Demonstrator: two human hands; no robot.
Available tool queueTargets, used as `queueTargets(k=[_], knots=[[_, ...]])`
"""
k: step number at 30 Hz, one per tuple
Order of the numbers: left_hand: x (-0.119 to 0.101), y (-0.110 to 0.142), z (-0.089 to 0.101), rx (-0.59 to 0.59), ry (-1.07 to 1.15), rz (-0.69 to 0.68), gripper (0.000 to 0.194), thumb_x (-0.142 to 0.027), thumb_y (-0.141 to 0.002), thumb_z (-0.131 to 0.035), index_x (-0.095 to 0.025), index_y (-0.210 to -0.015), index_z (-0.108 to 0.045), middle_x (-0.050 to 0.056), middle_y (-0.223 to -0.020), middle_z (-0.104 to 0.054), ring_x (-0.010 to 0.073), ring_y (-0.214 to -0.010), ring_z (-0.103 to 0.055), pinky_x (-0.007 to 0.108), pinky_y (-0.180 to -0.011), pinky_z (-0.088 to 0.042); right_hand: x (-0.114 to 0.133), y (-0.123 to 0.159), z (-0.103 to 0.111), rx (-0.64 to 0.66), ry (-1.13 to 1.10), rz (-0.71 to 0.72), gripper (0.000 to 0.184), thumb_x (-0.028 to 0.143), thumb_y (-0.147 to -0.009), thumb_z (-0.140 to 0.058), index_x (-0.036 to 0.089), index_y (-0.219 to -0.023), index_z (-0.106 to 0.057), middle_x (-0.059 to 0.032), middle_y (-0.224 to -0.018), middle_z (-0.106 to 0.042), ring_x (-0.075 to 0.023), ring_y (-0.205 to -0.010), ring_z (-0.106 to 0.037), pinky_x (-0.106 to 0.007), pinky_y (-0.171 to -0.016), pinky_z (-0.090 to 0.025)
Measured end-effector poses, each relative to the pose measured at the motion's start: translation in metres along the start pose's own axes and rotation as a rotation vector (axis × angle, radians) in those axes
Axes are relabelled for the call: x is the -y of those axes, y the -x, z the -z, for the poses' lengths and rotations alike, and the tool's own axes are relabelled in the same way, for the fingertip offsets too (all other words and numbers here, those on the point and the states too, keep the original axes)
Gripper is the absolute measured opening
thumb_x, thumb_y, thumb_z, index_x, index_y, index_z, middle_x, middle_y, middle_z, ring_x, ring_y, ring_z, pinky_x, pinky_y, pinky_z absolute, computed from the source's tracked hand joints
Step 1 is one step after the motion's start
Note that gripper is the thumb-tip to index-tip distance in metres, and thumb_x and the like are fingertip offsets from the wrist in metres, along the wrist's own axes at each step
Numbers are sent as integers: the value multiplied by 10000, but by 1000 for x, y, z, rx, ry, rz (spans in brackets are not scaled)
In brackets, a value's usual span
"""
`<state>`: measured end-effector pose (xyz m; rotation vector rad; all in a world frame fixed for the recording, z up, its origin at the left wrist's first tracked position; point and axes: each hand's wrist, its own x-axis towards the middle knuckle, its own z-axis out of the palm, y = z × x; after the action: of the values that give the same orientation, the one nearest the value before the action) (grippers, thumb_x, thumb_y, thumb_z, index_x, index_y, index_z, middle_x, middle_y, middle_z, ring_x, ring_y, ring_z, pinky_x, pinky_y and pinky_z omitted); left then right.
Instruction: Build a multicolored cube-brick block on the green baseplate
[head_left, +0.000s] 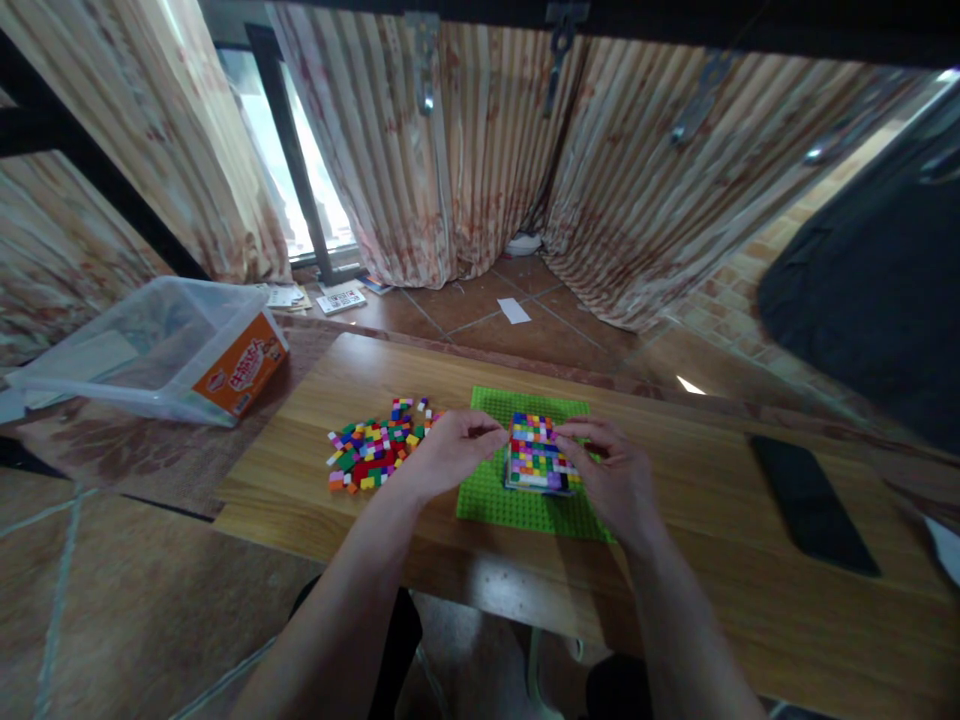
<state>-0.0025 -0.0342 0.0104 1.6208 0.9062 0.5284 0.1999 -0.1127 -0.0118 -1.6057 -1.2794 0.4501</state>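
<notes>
Green baseplate (484,502) bears one multicoloured brick block (536,452) between two hands: the left hand (459,448) just beside its left edge, the right hand (611,478) at its right. Both forearms reach forward, fingers bent; whether either grip holds a brick cannot be told. One loose-brick pile (375,450) lies leftward on the worktop (697,510).

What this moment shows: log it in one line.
left grip: at left edge of brick block; right grip: at its right side; block: on green baseplate; loose bricks: left of baseplate
</notes>
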Motion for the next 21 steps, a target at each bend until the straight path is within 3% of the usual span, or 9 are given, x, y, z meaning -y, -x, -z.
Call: queueTargets(k=[6,10,15,21], knots=[[1,0,0,-10,-21,-5,304,-413,-832,-567,-137,-763,-671,-33,-619,-503,95,-577,-410,229,-539,-294,0,0,-2,5,-52,-57,189,416,-767,-715,253,-835,-781,-76,-1119,-646,-244,-1090,-593,-454,-944,-456],[1,0,-1,-4,-8,-15,296,-404,-829,-573,-135,-755,-671,-36,-612,-494,91,-571,-400,227,-540,-292,-2,0,-8,-27,-174,-150,227,444,-689,-774,240,-790,-778,-81,-1116,-669,-257,-1095,-595,-426,-884,-495],[-1,1,-1,-12,2,-10,269,-371,-829,-583,-130,-752,-677,-36,-603,-494,90,-567,-396,225,-539,-300,-2,-1,-15,-1,-441,-380,378,430,-592,-838,221,-898,-759,-49,-958,-724,-200,-825,-657,-379,-747,-545],[-1,-1,-8,-28,82,-15,233,-285,-814,-625,-131,-982,-676,11,-756,-646,115,-649,-533,227,-586,-401,4,-3,-18,-3,-508,-454,411,393,-553,-854,211,-908,-756,-25,-845,-743,-169,-689,-657,-346,-684,-548]])
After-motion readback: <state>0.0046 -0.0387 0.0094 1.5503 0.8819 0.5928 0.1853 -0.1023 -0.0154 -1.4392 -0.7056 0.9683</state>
